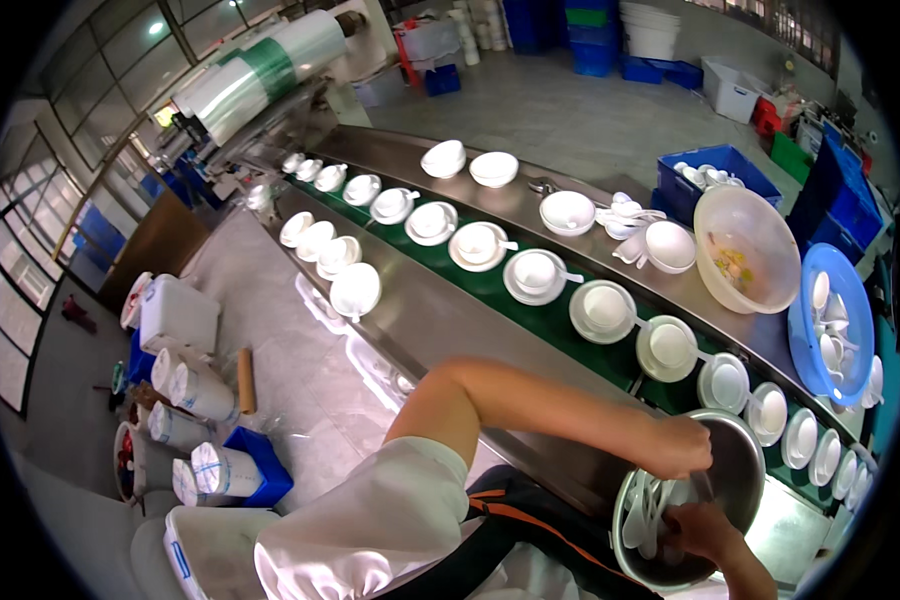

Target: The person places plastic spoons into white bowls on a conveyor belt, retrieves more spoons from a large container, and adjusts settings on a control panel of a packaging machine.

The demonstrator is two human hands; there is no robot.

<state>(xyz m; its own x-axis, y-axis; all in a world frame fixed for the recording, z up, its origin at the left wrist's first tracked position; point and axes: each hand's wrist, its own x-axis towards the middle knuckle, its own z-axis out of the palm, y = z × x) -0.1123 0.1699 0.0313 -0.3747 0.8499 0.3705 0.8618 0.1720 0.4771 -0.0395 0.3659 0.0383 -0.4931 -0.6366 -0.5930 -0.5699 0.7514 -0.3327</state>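
Observation:
My left hand (679, 448) reaches over a round steel pot (736, 480), its fingers closed at the upper end of something pale and blurred; what it is cannot be told. Inside the same pot is my right hand (696, 529), beside several white soup spoons (636, 517); whether it holds one is hidden. Just beyond the pot runs a green conveyor belt (457, 259) with a row of white tableware sets, each a small bowl (669, 343) on a plate, many with a spoon sticking out to the side.
White bowls (356, 291) line the near steel ledge. On the far ledge stand more bowls (567, 213), spoons, a translucent basin (776, 259) and a blue basin (810, 352) of cups and spoons. A film-roll machine (270, 71) stands at the belt's far end. Bins and wrapped rolls (225, 469) are at left.

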